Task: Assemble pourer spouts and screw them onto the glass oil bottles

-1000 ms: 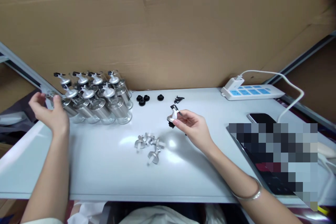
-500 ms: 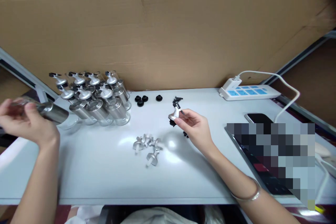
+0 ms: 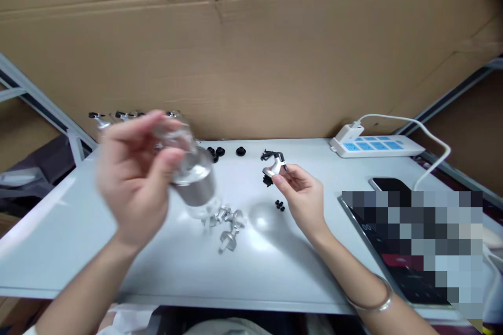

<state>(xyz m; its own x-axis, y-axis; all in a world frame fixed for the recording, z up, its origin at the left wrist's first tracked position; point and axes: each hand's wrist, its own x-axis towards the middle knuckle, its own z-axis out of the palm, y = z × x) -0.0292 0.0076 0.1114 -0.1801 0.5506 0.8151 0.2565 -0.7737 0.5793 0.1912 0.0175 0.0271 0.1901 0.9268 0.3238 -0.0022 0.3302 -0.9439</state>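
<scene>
My left hand [image 3: 135, 175] grips a glass bottle with a metal band [image 3: 192, 180], held tilted and blurred above the middle of the white table [image 3: 78, 251]. My right hand [image 3: 302, 191] pinches a silver pourer cap with a black tip [image 3: 274, 167] just above the table. Between the hands lie a few loose silver caps [image 3: 228, 222]. A small black piece [image 3: 280, 204] rests beside my right hand.
Finished bottles with pourer caps [image 3: 118, 118] stand at the back left, mostly hidden by my left hand. Black rings [image 3: 226, 152] and black clips [image 3: 267, 155] lie near the cardboard wall [image 3: 251, 52]. A power strip [image 3: 373, 145], a phone [image 3: 389, 184] and a blurred-out area sit at the right.
My left hand took a bottle from the far left and swung it right, over the middle of the table. My right hand stayed put, holding the pourer cap.
</scene>
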